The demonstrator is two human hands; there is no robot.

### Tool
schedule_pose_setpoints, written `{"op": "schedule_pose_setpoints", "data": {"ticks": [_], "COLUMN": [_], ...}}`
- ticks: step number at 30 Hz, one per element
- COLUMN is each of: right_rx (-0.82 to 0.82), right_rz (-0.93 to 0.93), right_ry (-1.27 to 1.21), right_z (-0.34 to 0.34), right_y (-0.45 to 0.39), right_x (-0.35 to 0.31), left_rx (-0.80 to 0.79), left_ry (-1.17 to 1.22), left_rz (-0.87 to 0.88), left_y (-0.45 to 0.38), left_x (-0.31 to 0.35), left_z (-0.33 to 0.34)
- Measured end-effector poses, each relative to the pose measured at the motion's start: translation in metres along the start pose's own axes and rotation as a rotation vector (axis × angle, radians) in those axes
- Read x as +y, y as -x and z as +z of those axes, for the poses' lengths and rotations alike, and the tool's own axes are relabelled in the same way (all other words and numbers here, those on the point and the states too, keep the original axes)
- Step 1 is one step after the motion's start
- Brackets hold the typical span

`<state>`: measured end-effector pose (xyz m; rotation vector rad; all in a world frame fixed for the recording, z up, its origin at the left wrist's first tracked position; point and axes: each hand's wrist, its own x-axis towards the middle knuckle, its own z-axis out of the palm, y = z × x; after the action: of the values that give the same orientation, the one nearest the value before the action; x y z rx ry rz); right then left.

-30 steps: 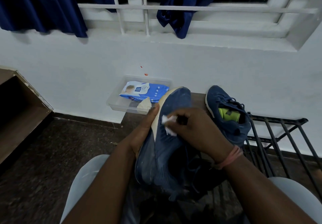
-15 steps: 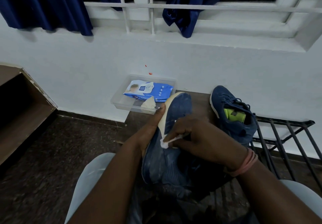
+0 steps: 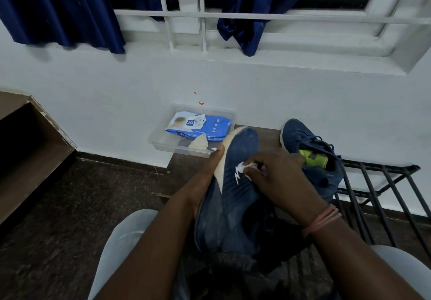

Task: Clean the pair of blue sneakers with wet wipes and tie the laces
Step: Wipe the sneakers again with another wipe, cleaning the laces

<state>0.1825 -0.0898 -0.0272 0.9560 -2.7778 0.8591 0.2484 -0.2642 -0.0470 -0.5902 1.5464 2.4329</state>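
Observation:
A blue sneaker lies on its side over my lap, toe pointing away, its pale sole edge to the left. My left hand grips it along the sole, thumb up at the toe. My right hand presses a small white wet wipe against the sneaker's side by the white logo. The second blue sneaker stands upright to the right on the black rack, a lime-green insert showing in its opening. Its laces look loose.
A clear plastic tray by the wall holds a blue wet-wipes pack and a crumpled used wipe. A black metal rack runs to the right. A brown wooden shelf stands at the left. Dark speckled floor lies below.
My right hand has rubbed the wipe down the sneaker's side and back up toward the logo. The view has shifted a little. My left hand keeps its hold.

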Motion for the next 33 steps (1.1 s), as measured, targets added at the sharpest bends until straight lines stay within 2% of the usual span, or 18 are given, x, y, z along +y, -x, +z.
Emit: {"op": "schedule_pose_setpoints", "data": {"ticks": [1,3,7,9,11,13,15,17,18,20,23,24,27,29,33], "right_rx": [0.040,-0.010,-0.275,-0.187,0.000,0.060,-0.060,-0.260,-0.308,-0.218,0.022,0.049,-0.080,-0.102,0.091], "right_rz": [0.064,0.084,-0.092,-0.082,-0.004,0.052,0.001,-0.099,-0.160,-0.170,-0.059,-0.037,-0.064,-0.109,0.015], "right_ry": [0.017,-0.110,-0.313,-0.309,-0.192,-0.225,-0.327,-0.342,-0.330,-0.298,-0.143,-0.174,-0.373,-0.339,-0.364], "right_z": [0.004,0.005,-0.015,-0.011,-0.003,0.002,-0.004,-0.014,-0.017,-0.015,-0.010,-0.009,-0.014,-0.012,-0.003], "right_y": [-0.001,0.003,0.011,0.006,-0.002,-0.003,0.002,0.010,0.013,0.011,0.002,0.003,0.012,0.013,0.005], "right_x": [0.004,0.003,-0.022,-0.016,-0.003,0.006,0.003,-0.011,-0.016,-0.016,0.000,0.003,-0.010,-0.017,-0.012], "left_rx": [-0.011,-0.008,-0.008,-0.030,-0.024,-0.026,-0.048,-0.065,-0.051,-0.027,-0.022,-0.022,-0.046,0.014,0.063], "left_ry": [-0.009,0.000,0.068,0.077,0.064,0.080,0.082,0.091,0.104,0.136,0.148,0.149,0.213,0.224,0.199], "left_rz": [-0.009,-0.003,0.043,0.060,0.056,0.050,0.049,0.054,0.068,0.086,0.103,0.107,0.149,0.204,0.226], "left_y": [0.001,0.000,0.000,0.002,0.002,0.003,0.002,0.004,0.003,-0.001,-0.002,-0.002,0.000,-0.001,0.000], "left_x": [-0.001,-0.002,0.004,0.006,0.004,0.001,0.001,0.003,0.004,0.004,0.003,0.003,0.008,0.011,0.011], "left_z": [0.001,0.002,0.001,0.002,0.001,0.001,0.000,0.002,0.002,0.001,0.000,-0.001,0.001,0.001,0.002]}}
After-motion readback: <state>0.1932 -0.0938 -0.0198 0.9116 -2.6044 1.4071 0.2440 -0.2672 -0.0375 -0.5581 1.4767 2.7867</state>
